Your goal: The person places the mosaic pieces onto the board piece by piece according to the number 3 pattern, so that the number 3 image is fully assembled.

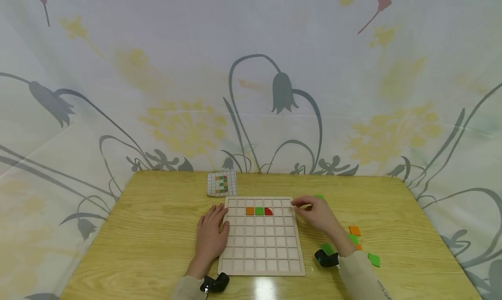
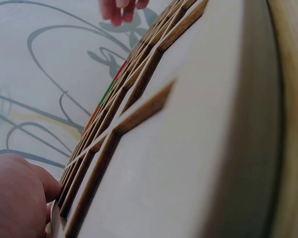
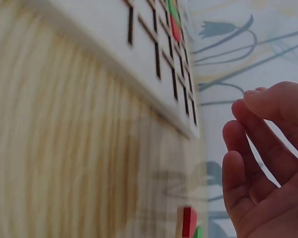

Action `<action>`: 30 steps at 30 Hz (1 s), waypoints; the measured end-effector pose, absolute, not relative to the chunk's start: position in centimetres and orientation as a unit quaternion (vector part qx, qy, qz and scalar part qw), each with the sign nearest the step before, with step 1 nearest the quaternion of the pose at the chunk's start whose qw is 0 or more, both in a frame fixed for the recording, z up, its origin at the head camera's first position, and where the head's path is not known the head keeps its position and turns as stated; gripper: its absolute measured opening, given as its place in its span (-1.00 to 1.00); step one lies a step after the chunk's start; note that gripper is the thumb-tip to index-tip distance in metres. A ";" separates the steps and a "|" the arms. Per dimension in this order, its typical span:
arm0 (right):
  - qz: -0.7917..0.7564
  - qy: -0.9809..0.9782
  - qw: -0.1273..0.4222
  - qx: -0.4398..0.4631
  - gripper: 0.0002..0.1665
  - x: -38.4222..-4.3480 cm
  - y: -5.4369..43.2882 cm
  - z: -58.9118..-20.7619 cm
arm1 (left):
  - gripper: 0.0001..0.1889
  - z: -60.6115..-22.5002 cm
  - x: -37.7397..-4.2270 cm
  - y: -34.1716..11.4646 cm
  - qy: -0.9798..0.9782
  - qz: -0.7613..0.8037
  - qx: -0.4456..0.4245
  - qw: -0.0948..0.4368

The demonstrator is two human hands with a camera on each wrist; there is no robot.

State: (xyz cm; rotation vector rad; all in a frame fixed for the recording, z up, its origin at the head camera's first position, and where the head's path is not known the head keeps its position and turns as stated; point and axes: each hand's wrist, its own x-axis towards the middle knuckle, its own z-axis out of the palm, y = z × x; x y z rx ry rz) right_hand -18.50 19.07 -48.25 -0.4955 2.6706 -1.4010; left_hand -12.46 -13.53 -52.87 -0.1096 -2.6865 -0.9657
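Note:
A pale wooden grid board (image 1: 260, 252) lies on the table. In its second row from the far side sit an orange square tile (image 1: 250, 211), a green square tile (image 1: 259, 211) and a red tile with one rounded corner (image 1: 268, 211). My left hand (image 1: 213, 234) rests along the board's left edge, fingers extended. Over the far right corner my right hand (image 1: 317, 213) hovers with loosely bent fingers; in the right wrist view its thumb and fingertips (image 3: 233, 161) show nothing between them. Low in that view is a red piece (image 3: 189, 220) on the table.
A printed pattern card (image 1: 222, 184) lies beyond the board's far left corner. Right of the board are loose orange tiles (image 1: 354, 230) and green tiles (image 1: 374, 260), some partly covered by the right arm. A flower-printed cloth (image 1: 251, 82) hangs behind the table (image 1: 137, 230).

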 end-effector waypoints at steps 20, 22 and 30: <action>-0.410 0.880 0.088 -0.223 -0.73 -14.1 25.6 -48.9 | -0.61 -53.2 -12.5 -13.7 -0.931 -0.333 -0.038 0.144; -0.409 0.879 0.098 -0.224 -0.71 -13.8 25.8 -49.1 | -0.61 -53.3 -12.5 -13.7 -0.931 -0.333 -0.038 0.144; -0.397 0.882 0.114 -0.229 -0.67 -12.6 26.8 -49.4 | -0.60 -53.3 -12.6 -13.6 -0.931 -0.331 -0.040 0.146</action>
